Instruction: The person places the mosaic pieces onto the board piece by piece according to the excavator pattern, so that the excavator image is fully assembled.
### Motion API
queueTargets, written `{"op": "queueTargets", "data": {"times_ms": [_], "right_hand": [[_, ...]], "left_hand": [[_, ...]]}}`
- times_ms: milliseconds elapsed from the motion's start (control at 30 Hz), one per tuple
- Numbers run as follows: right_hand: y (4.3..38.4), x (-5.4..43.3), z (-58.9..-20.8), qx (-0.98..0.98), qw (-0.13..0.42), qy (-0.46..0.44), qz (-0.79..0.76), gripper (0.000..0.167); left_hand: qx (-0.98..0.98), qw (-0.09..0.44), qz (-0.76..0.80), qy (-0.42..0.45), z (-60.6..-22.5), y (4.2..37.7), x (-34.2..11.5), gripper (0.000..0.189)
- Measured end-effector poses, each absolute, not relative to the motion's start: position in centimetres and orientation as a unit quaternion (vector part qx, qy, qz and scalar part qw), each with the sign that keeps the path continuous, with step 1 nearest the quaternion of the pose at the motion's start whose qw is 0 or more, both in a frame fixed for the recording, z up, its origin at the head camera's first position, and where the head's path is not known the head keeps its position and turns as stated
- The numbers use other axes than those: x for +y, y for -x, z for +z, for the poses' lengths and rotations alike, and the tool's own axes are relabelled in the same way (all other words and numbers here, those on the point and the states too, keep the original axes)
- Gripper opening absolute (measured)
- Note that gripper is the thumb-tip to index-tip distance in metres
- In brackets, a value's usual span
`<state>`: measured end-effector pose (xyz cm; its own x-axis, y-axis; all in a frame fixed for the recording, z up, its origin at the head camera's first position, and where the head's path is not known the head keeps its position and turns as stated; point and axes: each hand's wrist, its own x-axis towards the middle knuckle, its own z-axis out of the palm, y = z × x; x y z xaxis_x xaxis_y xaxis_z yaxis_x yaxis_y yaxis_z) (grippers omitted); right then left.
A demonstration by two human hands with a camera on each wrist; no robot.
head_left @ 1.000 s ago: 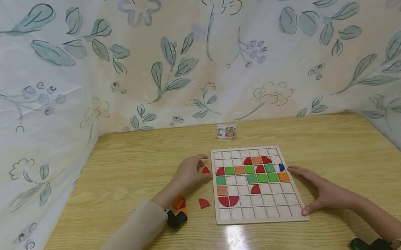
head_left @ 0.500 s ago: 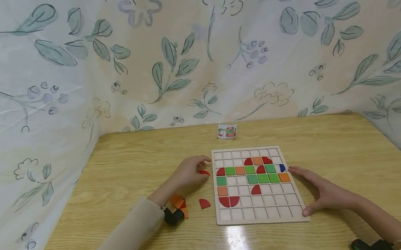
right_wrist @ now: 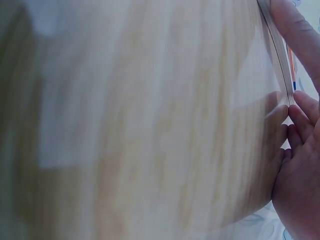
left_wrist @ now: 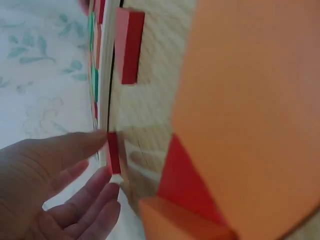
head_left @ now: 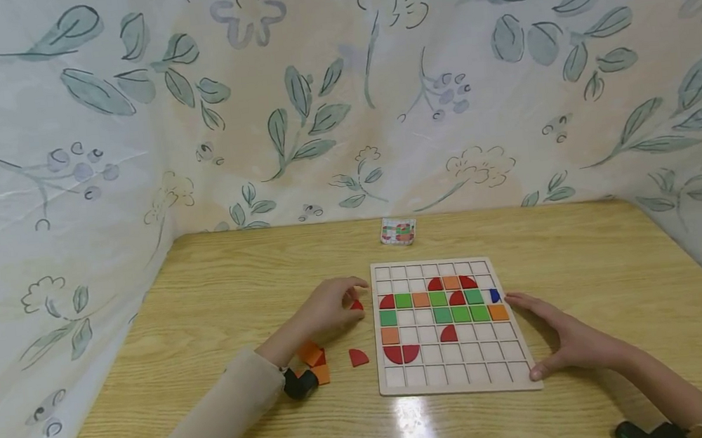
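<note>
A square wooden grid board lies on the table, with green, orange and red tiles and one blue piece in its cells. Just off its left edge, my left hand has thumb and fingertips at a red quarter-circle tile. In the left wrist view that red tile stands between the thumb tip and the fingertips, close over the tabletop. My right hand rests at the board's right side. Its straight fingers touch the edge higher up, and the thumb lies at the near right corner.
Another red quarter-circle tile lies left of the board. Behind the left wrist is a small pile of orange tiles with red among them. A small pattern card lies beyond the board. Floral cloth hangs behind the table.
The left hand has drawn back slightly from the board. The red tile at its fingertips has turned, now showing a rounded edge where a pointed corner showed before. The right hand stays put.
</note>
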<state>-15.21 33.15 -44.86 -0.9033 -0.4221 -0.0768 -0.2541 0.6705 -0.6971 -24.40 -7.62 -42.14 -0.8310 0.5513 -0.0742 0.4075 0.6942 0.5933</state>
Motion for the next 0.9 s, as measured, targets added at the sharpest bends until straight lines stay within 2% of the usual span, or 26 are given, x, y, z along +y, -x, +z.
{"op": "queueTargets", "data": {"times_ms": [200,533,767,900], "right_hand": [[15.2,33.3,-44.8,0.907,0.115,0.188,-0.358,0.106],[15.2,33.2,-44.9,0.906,0.117,0.189,-0.359,0.106],[15.3,33.2,-44.8,0.907,0.116,0.189,-0.358,0.106],[15.2,33.1,-44.7,0.906,0.119,0.187,-0.360,0.105]], "left_hand": [[0.901,0.148,0.300,-0.278,-42.2,24.3,-7.8,0.063],[0.905,0.118,0.288,-0.289,-42.5,23.9,-8.5,0.049],[0.897,0.116,0.284,-0.317,-41.9,23.9,-8.2,0.054],[0.889,0.132,0.293,-0.326,-41.0,23.3,-6.8,0.052]]}}
